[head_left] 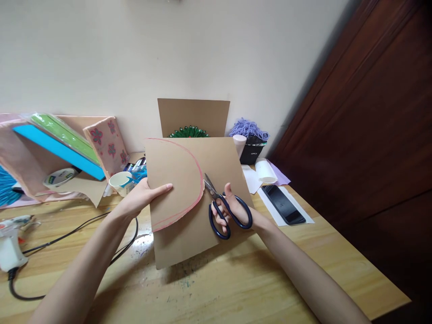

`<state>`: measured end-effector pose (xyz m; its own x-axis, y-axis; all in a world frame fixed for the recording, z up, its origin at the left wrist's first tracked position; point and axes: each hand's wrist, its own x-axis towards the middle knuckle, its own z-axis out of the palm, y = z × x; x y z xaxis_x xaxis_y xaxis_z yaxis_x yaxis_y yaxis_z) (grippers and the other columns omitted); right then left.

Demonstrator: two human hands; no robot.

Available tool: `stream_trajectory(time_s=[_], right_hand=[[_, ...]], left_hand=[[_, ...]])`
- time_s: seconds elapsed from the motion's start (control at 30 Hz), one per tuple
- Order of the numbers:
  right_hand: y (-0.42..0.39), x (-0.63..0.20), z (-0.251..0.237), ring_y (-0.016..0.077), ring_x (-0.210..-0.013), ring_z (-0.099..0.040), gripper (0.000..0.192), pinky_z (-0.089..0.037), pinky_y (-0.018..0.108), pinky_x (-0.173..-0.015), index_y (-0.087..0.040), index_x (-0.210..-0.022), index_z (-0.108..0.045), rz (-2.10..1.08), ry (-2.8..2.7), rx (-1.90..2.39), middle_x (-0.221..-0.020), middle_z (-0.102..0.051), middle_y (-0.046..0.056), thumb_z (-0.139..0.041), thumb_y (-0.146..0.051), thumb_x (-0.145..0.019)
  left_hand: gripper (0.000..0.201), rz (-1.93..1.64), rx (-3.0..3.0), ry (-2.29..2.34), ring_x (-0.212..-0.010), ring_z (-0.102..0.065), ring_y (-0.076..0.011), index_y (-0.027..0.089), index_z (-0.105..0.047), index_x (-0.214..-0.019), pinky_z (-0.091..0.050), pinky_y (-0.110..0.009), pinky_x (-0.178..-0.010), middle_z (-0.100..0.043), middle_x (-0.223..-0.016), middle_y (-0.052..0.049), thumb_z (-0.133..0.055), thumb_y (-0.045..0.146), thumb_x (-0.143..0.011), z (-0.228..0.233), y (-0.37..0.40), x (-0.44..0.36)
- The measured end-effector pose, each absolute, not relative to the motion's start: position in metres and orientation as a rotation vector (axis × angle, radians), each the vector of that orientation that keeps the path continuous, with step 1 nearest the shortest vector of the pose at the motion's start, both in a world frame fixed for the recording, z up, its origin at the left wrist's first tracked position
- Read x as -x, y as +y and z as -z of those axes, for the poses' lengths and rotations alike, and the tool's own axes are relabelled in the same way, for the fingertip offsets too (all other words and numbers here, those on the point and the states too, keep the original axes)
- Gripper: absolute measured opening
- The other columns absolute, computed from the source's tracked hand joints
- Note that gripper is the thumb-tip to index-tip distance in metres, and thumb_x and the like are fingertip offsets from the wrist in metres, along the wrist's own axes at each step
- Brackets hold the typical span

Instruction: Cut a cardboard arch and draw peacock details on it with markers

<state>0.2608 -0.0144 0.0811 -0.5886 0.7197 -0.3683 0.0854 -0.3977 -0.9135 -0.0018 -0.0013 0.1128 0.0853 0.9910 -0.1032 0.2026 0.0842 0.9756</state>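
Observation:
A brown cardboard sheet (178,180) is held up over the table, with a red curved line drawn on it. The lower part of that curve is cut, from the left edge round to the right side. My left hand (145,194) grips the sheet's left edge, thumb on top and fingers hidden underneath. In my right hand (229,209) are black-handled scissors (231,211), my thumb and fingers through the loops. The blades are at the red line, on the right of the curve, and their tips lie against the cardboard.
A glue gun (13,243) with a black cable lies at left. Behind it stand a pink flowered box (111,144) and a paper cup (121,182). At right are a phone (283,204), a paper roll (265,171) and purple yarn (248,128). Another cardboard piece (194,112) leans on the wall.

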Motion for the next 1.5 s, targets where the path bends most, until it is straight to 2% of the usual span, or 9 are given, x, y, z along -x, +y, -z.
stream_trajectory(time_s=[0.17, 0.4, 0.57, 0.63, 0.7, 0.8, 1.13, 1.3, 1.5], right_hand=[[-0.010, -0.261, -0.078, 0.0128, -0.034, -0.054, 0.086, -0.044, 0.023, -0.038, -0.016, -0.066, -0.048, -1.963, -1.442, 1.132, -0.039, -0.051, 0.000, -0.001, -0.089, -0.059], [-0.008, -0.250, -0.057, 0.0078, -0.022, -0.036, 0.068, -0.034, 0.019, -0.027, -0.019, -0.062, -0.043, -1.752, -1.404, 1.170, -0.031, -0.037, -0.008, -0.023, -0.084, -0.068], [-0.009, -0.256, -0.062, 0.0072, -0.022, -0.034, 0.068, -0.028, 0.017, -0.024, -0.019, -0.062, -0.043, -1.696, -1.491, 1.160, -0.031, -0.036, -0.009, -0.030, -0.086, -0.064], [-0.009, -0.259, -0.064, 0.0073, -0.023, -0.035, 0.074, -0.030, 0.018, -0.026, -0.019, -0.064, -0.044, -1.796, -1.487, 1.147, -0.033, -0.038, -0.009, -0.025, -0.090, -0.057], [-0.009, -0.260, -0.064, 0.0087, -0.025, -0.039, 0.083, -0.036, 0.021, -0.029, -0.019, -0.067, -0.044, -1.930, -1.451, 1.125, -0.035, -0.041, -0.007, -0.012, -0.093, -0.050], [-0.011, -0.260, -0.062, 0.0119, -0.031, -0.047, 0.090, -0.042, 0.026, -0.036, -0.018, -0.069, -0.045, -2.067, -1.412, 1.063, -0.039, -0.046, -0.004, 0.001, -0.092, -0.047], [-0.006, -0.264, -0.064, 0.0144, -0.044, -0.055, 0.085, -0.049, 0.031, -0.053, -0.017, -0.075, -0.050, -2.043, -1.409, 0.860, -0.048, -0.051, -0.002, -0.015, -0.091, -0.052], [-0.004, -0.270, -0.076, 0.0168, -0.042, -0.058, 0.094, -0.049, 0.031, -0.048, -0.015, -0.072, -0.053, -2.118, -1.475, 0.953, -0.047, -0.052, 0.001, -0.001, -0.091, -0.050], [-0.008, -0.281, -0.080, 0.0156, -0.043, -0.058, 0.098, -0.050, 0.029, -0.047, -0.013, -0.080, -0.054, -2.116, -1.565, 1.003, -0.049, -0.053, 0.001, 0.004, -0.089, -0.054]], left_hand=[[0.049, -0.969, -1.353, 1.288, -0.101, -0.063, -0.0278, 0.020, -0.060, -0.108, -0.056, -0.038, -0.083, -0.066, -0.113, -0.009, -0.073, 0.041, -0.066, -0.110, -0.003, -0.005], [0.051, -0.981, -1.350, 1.270, -0.105, -0.061, -0.0273, 0.018, -0.057, -0.112, -0.054, -0.037, -0.086, -0.062, -0.119, -0.011, -0.070, 0.042, -0.069, -0.109, -0.002, -0.008], [0.050, -0.968, -1.332, 1.257, -0.105, -0.061, -0.0275, 0.020, -0.059, -0.111, -0.054, -0.037, -0.085, -0.063, -0.118, -0.010, -0.071, 0.041, -0.068, -0.108, 0.001, -0.001], [0.048, -0.958, -1.313, 1.243, -0.103, -0.062, -0.0281, 0.020, -0.061, -0.108, -0.055, -0.037, -0.083, -0.064, -0.117, -0.010, -0.072, 0.041, -0.067, -0.107, 0.002, 0.002], [0.047, -0.952, -1.296, 1.238, -0.101, -0.063, -0.0283, 0.020, -0.062, -0.105, -0.056, -0.037, -0.082, -0.065, -0.115, -0.010, -0.074, 0.040, -0.065, -0.106, 0.002, 0.003], [0.049, -0.932, -1.290, 1.250, -0.100, -0.064, -0.0280, 0.020, -0.062, -0.105, -0.056, -0.037, -0.081, -0.066, -0.113, -0.010, -0.075, 0.040, -0.062, -0.107, 0.001, 0.005], [0.048, -1.014, -1.302, 1.270, -0.101, -0.063, -0.0275, 0.018, -0.062, -0.107, -0.055, -0.036, -0.082, -0.066, -0.112, -0.011, -0.072, 0.041, -0.066, -0.108, 0.005, 0.006], [0.050, -0.922, -1.314, 1.258, -0.097, -0.065, -0.0287, 0.018, -0.064, -0.105, -0.056, -0.038, -0.079, -0.068, -0.108, -0.011, -0.074, 0.043, -0.063, -0.110, 0.002, 0.000], [0.049, -0.963, -1.280, 1.290, -0.093, -0.066, -0.0270, 0.019, -0.063, -0.107, -0.056, -0.036, -0.078, -0.070, -0.103, -0.010, -0.073, 0.042, -0.065, -0.109, 0.004, 0.005]])
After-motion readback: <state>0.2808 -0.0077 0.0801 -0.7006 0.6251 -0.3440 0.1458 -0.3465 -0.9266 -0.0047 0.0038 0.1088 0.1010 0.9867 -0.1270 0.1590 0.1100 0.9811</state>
